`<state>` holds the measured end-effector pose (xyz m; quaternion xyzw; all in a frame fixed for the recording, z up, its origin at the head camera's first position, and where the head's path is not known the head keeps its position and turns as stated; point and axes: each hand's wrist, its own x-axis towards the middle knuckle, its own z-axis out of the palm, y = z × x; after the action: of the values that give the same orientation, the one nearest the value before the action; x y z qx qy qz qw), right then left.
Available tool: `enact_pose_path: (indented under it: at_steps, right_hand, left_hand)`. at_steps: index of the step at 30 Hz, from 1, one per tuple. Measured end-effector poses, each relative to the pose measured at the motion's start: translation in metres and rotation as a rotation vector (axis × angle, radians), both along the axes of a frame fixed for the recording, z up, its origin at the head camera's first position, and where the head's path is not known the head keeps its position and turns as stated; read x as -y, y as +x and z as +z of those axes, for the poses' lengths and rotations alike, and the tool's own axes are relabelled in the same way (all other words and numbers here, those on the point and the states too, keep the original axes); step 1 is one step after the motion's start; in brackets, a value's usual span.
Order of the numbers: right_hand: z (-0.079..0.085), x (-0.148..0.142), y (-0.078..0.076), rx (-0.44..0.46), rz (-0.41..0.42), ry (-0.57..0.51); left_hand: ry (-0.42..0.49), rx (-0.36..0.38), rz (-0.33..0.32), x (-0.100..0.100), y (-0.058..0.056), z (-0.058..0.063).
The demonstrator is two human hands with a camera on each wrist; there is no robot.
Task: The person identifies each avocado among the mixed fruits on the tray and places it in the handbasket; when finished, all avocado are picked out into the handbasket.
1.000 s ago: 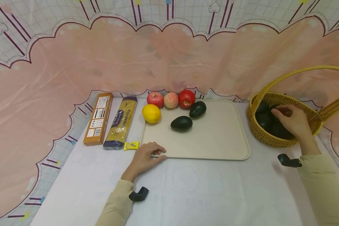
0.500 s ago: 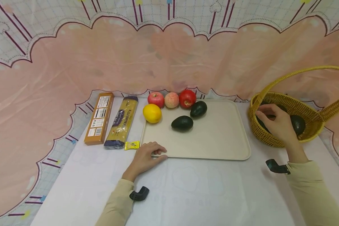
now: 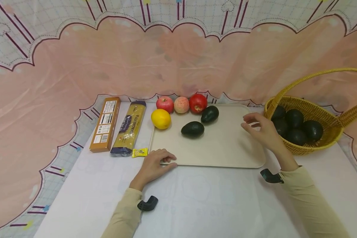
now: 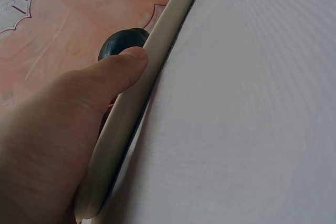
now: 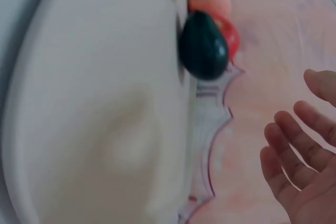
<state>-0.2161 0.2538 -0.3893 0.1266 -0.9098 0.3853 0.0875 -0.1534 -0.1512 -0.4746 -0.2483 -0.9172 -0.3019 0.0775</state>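
Beyond the tray point(image 3: 223, 148), a peach-coloured cloth point(image 3: 166, 62) filled the background, its upper part a pale grid edged with purple scallops. Under the tray, the desk point(image 3: 214, 201) had a smooth white surface with faint prints, softly shadowed beside the sleeves. A scalloped, blue-grid border ran along its back and left edges.

At the tray's near left corner lay the left hand point(image 3: 155, 164), fingers bent loosely over the rim and thumb against it. Above the tray's right end hung the right hand point(image 3: 263, 130), thumb and fingers apart, its blurred shadow falling on the cream plastic. Two dark avocados point(image 3: 192, 129) lay on the tray, one left of its middle, the other near its far edge.

To the tray's right, a yellow wicker basket point(image 3: 303, 150) with a tall arched handle held five more dark avocados point(image 3: 313, 130). Along the tray's far left stood an apple point(image 3: 165, 104), a peach point(image 3: 181, 105) and a red pomegranate point(image 3: 198, 103), with a lemon point(image 3: 161, 119) just in front. Left of the tray were a yellow sweet point(image 3: 140, 152), a spaghetti packet point(image 3: 129, 129) and an orange-brown box point(image 3: 105, 125).
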Motion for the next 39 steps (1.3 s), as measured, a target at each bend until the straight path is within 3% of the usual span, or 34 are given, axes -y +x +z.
enact_pose_path:
  at_steps: [7, 21, 28, 39]
  right_hand:
    - [-0.012, 0.031, -0.007, 0.017, 0.104, -0.017]
    - [-0.027, 0.086, -0.009, -0.058, 0.286, -0.012]
    - [-0.032, 0.113, -0.01, -0.08, 0.293, 0.076]
    - [-0.031, 0.146, -0.026, -0.032, 0.267, 0.278]
  left_hand:
    - [0.003, 0.008, 0.004, -0.001, -0.002, 0.001]
    - [0.0, -0.012, -0.008, -0.005, -0.002, 0.003]
    - [-0.019, 0.031, -0.012, -0.003, 0.002, 0.003]
    - [-0.021, 0.008, 0.009, -0.001, 0.001, 0.002]
